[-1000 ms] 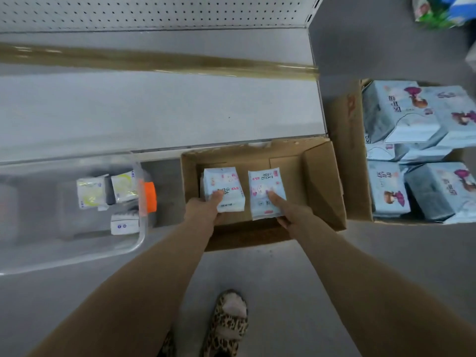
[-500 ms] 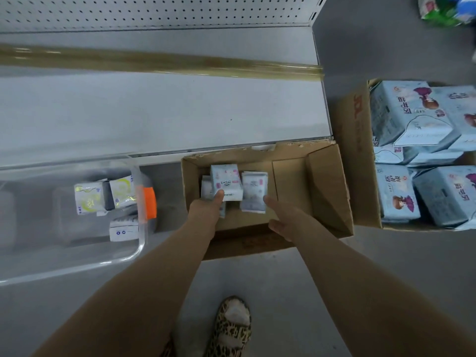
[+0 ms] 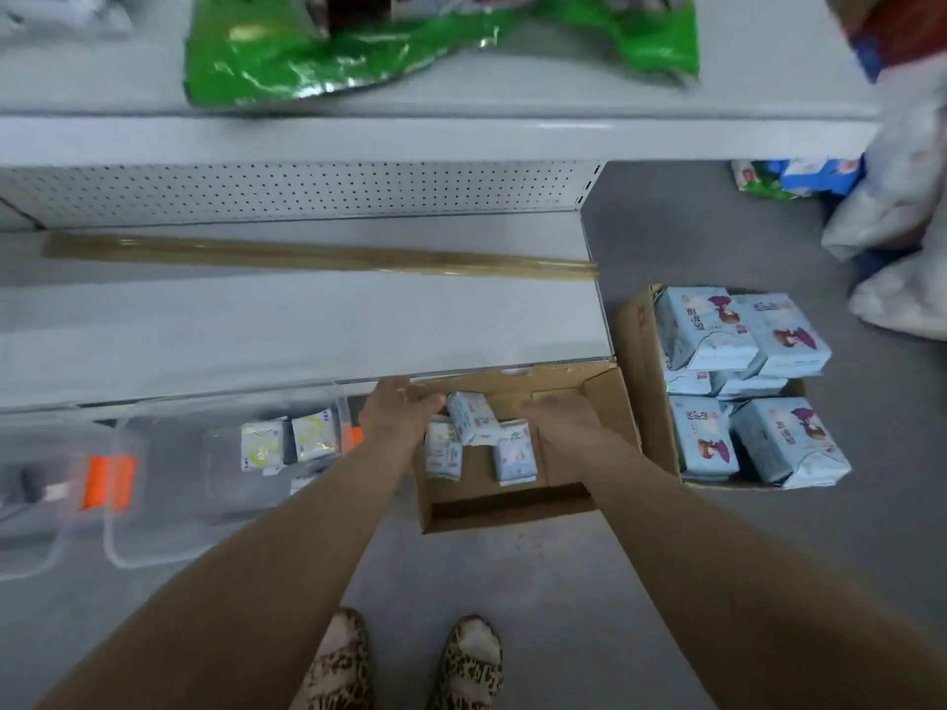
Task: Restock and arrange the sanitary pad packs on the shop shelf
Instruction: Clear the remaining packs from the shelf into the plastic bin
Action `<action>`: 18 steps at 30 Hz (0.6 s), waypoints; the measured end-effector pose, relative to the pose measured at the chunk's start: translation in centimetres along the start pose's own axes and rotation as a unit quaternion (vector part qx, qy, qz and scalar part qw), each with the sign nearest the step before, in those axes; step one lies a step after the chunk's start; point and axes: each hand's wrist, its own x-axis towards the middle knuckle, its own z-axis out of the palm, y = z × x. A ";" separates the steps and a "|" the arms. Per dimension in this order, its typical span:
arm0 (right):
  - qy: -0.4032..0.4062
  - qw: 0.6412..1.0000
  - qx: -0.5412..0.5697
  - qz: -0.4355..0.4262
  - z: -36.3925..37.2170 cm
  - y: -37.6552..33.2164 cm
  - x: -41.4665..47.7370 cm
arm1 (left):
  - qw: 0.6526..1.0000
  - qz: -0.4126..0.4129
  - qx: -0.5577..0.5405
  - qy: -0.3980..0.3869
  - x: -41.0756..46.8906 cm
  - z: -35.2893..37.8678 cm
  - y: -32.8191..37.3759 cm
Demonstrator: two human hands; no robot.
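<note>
Flat, even indoor light; shadows soft. Glare on green foil bag [image 3: 440,58]. Motion blur smears right hand [image 3: 561,417] and frame corners. Wide-angle bending curves shelf edge [image 3: 307,133].

Blue packs [image 3: 707,330]: dark characters beside a purple-haired figure, upside down from this view and too blurred to read.
Right carton [image 3: 640,320]: red printing on the outer wall, with no letter that can be made out.
Small packs [image 3: 515,453]: pink marks and fine print on pale wrappers, too small and smeared to read.
Packs in the clear bin [image 3: 262,444]: yellow-green emblem with a line of lettering at the edge, illegible.
Readable text overall: none.
</note>
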 end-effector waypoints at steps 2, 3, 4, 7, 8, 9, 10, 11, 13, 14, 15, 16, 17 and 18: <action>0.029 0.996 -0.058 -0.056 -2.4 -3.0 -4.1 | 0.999 0.034 -0.006 0.006 -2.4 -3.0 2.6; 0.037 0.994 -0.062 -0.084 -3.6 -4.3 -6.3 | 0.998 0.055 0.002 0.008 -3.7 -4.7 4.0; 0.046 0.991 -0.058 -0.110 -4.7 -5.5 -8.5 | 0.997 0.075 0.011 0.008 -5.1 -6.4 5.4; 0.066 0.978 -0.078 -0.183 -7.9 -9.0 -15.7 | 0.991 0.131 0.035 0.015 -9.7 -11.7 9.5; 0.067 0.972 -0.098 -0.205 -8.8 -10.3 -17.9 | 0.987 0.154 0.048 0.025 -11.4 -13.5 10.9; 0.071 0.964 -0.119 -0.227 -9.8 -11.7 -20.2 | 0.982 0.175 0.061 0.037 -12.9 -15.4 12.2; 0.076 0.956 -0.138 -0.248 -10.8 -13.1 -22.4 | 0.978 0.192 0.073 0.047 -14.6 -17.2 13.5; 0.082 0.947 -0.153 -0.269 -11.7 -14.5 -24.7 | 0.973 0.207 0.084 0.056 -16.3 -19.0 14.8; 0.096 0.929 -0.179 -0.308 -13.7 -17.1 -29.5 | 0.958 0.248 0.124 0.076 -19.8 -22.4 17.2; 0.103 0.920 -0.189 -0.328 -14.8 -18.4 -31.8 | 0.947 0.272 0.146 0.088 -21.6 -23.9 18.5; 0.112 0.909 -0.200 -0.348 -15.8 -19.6 -34.1 | 0.937 0.294 0.159 0.100 -23.4 -25.4 19.8; 0.120 0.899 -0.211 -0.366 -16.8 -20.7 -36.4 | 0.928 0.315 0.166 0.112 -25.1 -26.8 21.1; 0.130 0.888 -0.220 -0.382 -17.8 -21.8 -38.6 | 0.918 0.337 0.167 0.126 -26.8 -28.2 22.6; 0.139 0.879 -0.224 -0.397 -18.9 -22.8 -40.8 | 0.909 0.356 0.166 0.143 -28.4 -29.6 24.0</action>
